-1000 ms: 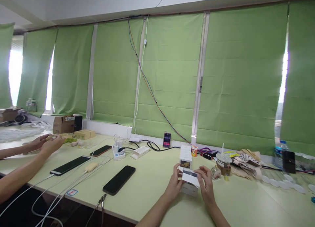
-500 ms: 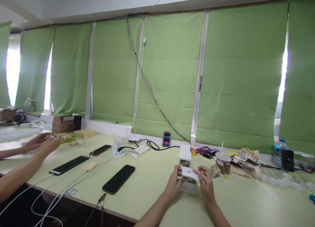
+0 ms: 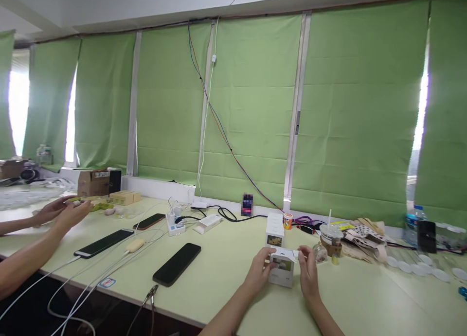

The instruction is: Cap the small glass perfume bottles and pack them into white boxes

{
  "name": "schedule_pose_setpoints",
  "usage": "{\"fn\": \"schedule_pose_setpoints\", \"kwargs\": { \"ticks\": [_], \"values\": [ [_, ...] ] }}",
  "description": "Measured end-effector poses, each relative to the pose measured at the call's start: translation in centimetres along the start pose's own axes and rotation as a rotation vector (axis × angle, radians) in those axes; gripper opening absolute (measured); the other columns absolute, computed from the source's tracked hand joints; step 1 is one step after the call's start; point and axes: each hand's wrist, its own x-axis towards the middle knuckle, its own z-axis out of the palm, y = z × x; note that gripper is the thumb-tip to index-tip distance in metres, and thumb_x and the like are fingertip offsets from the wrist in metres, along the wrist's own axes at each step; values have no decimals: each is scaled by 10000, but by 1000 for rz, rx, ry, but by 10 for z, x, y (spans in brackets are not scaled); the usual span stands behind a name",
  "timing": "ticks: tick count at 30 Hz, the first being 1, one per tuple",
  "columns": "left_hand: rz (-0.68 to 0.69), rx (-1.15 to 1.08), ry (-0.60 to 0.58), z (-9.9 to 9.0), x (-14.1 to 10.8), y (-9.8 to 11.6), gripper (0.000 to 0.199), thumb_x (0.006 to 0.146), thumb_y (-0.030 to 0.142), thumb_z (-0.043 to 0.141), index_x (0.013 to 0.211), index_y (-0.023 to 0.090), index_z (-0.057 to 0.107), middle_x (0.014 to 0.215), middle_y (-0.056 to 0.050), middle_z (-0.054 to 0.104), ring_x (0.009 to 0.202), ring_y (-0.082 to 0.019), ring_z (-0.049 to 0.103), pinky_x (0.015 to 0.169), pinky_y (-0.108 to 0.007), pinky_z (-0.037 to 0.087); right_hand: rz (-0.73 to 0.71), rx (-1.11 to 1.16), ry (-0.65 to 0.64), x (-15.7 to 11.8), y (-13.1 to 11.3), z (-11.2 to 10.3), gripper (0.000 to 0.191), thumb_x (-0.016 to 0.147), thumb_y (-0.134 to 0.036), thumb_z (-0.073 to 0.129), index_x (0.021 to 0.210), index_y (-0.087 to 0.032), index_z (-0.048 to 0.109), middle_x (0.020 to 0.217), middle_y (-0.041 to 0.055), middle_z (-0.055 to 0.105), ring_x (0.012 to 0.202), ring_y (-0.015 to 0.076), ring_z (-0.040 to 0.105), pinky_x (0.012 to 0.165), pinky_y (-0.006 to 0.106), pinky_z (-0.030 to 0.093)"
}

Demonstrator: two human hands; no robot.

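Observation:
A small white box (image 3: 280, 277) with a picture on its front stands on the table in front of me. My left hand (image 3: 260, 269) grips its left side, thumb at the front and fingers at the top edge. At the box's upper right corner, my right hand (image 3: 308, 270) has its fingertips closed on a thin white flap (image 3: 292, 254). Whether anything is inside the box is hidden. Just behind it is a row of similar white boxes (image 3: 275, 226), touching or nearly so.
A co-worker's hands (image 3: 67, 212) handle a yellow-green item at far left. Phones (image 3: 177, 264), white cables and a power strip (image 3: 175, 225) lie left of me. A drink cup (image 3: 331, 236), a glass jar (image 3: 320, 253), cloth (image 3: 365, 241) and clear lids (image 3: 419, 269) are on the right.
My right hand has shifted a little to the right, off the box top, with the white flap at its fingertips. My left hand stays on the box.

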Motion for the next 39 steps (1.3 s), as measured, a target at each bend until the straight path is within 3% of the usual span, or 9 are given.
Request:
{"fn": "schedule_pose_setpoints", "kwargs": {
  "ticks": [2, 5, 9, 13, 19, 24, 30, 34, 39],
  "values": [
    [1, 16, 5, 0, 0, 0, 313, 776, 154, 539, 1080, 222, 563, 1080, -59, 597, 942, -197, 550, 773, -320, 512, 11, 4, 14, 2, 1, -3, 325, 873, -487, 397, 859, -194, 535, 808, 26, 536, 781, 201, 516, 715, 325, 415],
    [12, 24, 1, 0, -2, 3, 332, 763, 133, 538, 1081, 225, 561, 1100, -57, 589, 939, -197, 551, 760, -316, 514, -8, 10, -19, 4, -2, -6, 381, 881, -486, 367, 765, -187, 573, 819, 42, 547, 807, 210, 522, 723, 326, 405],
    [16, 28, -1, -1, -3, 9, 305, 762, 154, 559, 1058, 227, 569, 1086, -52, 598, 934, -202, 556, 736, -302, 518, -21, 63, -48, 1, -7, -6, 346, 867, -470, 428, 897, -173, 603, 944, 81, 606, 948, 247, 546, 825, 363, 408],
    [28, 44, -8, -1, -3, 11, 306, 767, 142, 545, 1061, 226, 562, 1097, -52, 597, 938, -194, 560, 749, -299, 517, -24, 120, -61, -4, -9, -5, 357, 881, -436, 440, 1126, -184, 503, 1032, 95, 641, 965, 245, 581, 838, 391, 439],
    [35, 60, 12, -1, -2, 10, 324, 762, 139, 549, 1074, 225, 561, 1107, -59, 598, 923, -195, 565, 748, -308, 512, -249, -73, -256, -4, -11, -9, 372, 926, -385, 351, 938, -219, 683, 1039, 81, 675, 1042, 260, 527, 908, 457, 398],
    [31, 49, 14, 0, -3, 15, 302, 770, 160, 554, 1065, 224, 554, 1092, -58, 607, 930, -197, 572, 750, -305, 514, -302, -116, -243, -4, -12, -10, 388, 911, -435, 374, 990, -238, 699, 1067, 87, 639, 1051, 270, 534, 869, 460, 447],
    [63, -27, 8, 1, -4, 21, 291, 789, 162, 537, 1070, 214, 485, 1011, -56, 642, 829, -181, 620, 726, -299, 514, -273, -124, -226, -5, -12, -6, 298, 897, -408, 446, 971, -223, 668, 952, 87, 643, 949, 255, 580, 824, 425, 470],
    [61, 48, -2, 0, -5, 20, 273, 781, 176, 549, 1050, 214, 533, 1017, -50, 651, 839, -184, 612, 737, -296, 511, -220, -94, -144, -6, -7, -5, 296, 901, -420, 437, 1041, -203, 582, 978, 86, 647, 958, 245, 586, 829, 417, 472],
    [97, 106, -2, 0, -7, 17, 279, 762, 162, 558, 1037, 210, 567, 1015, -49, 643, 861, -190, 595, 768, -300, 501, -297, -121, -153, -5, -6, -5, 245, 925, -365, 392, 968, -218, 583, 953, 77, 615, 931, 231, 580, 795, 395, 477]
  ]
}}
